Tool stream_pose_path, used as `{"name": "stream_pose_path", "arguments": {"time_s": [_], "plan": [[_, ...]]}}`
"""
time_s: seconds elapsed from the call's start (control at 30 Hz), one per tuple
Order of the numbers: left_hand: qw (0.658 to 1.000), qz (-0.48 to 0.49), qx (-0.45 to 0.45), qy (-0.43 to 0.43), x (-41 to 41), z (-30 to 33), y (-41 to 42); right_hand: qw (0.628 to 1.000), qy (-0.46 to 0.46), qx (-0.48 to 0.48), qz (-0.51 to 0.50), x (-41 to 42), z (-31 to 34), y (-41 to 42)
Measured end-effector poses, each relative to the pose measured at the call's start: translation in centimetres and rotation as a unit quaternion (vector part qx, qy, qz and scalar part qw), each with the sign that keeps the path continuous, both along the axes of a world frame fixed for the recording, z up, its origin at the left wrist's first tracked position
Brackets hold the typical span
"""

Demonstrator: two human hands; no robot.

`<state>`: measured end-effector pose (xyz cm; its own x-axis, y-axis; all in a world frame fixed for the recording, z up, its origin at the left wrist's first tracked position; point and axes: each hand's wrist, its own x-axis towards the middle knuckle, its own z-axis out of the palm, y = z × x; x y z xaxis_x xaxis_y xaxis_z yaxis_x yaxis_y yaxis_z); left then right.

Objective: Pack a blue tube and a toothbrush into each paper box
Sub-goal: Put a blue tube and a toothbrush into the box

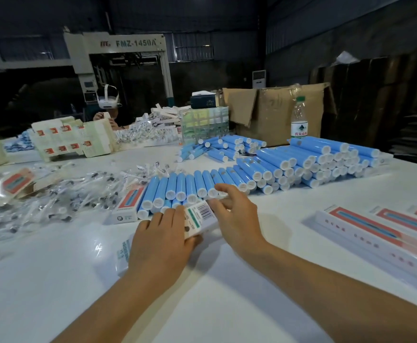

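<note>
My left hand grips a white paper box with a barcode and a green stripe, just above the white table. Reaching forward with fingers spread, my right hand touches the box's far end, fingertips near the front row of blue tubes. More blue tubes with white caps lie stacked at the right. Wrapped toothbrushes lie heaped at the left. Another paper box with a red window lies beside the tubes.
Packed boxes lie in a row at the right. A water bottle and an open cardboard carton stand behind the tubes. Flat box blanks are piled at the far left, near a person wearing a headset.
</note>
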<state>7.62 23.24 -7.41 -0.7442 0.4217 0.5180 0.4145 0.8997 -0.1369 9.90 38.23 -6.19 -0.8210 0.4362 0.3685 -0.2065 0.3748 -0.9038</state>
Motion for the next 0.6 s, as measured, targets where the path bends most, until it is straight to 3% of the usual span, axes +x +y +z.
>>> {"name": "stream_pose_path", "arguments": {"time_s": [0.13, 0.23, 0.43, 0.6], "plan": [[1.0, 0.017, 0.026, -0.004, -0.4, 0.4, -0.6, 0.998, 0.045, -0.04, -0.013, 0.2, 0.6, 0.6], [0.998, 0.029, 0.057, -0.004, -0.6, 0.7, -1.0, 0.996, 0.077, 0.016, -0.05, 0.7, 0.5, 0.9], [0.998, 0.047, 0.031, 0.006, -0.5, 0.5, -0.7, 0.993, 0.04, 0.112, 0.009, 0.7, -0.3, -0.7], [0.999, 0.045, 0.009, 0.014, -0.3, 0.2, -0.4, 0.996, 0.02, 0.077, 0.029, 0.9, -0.3, -1.0]]}}
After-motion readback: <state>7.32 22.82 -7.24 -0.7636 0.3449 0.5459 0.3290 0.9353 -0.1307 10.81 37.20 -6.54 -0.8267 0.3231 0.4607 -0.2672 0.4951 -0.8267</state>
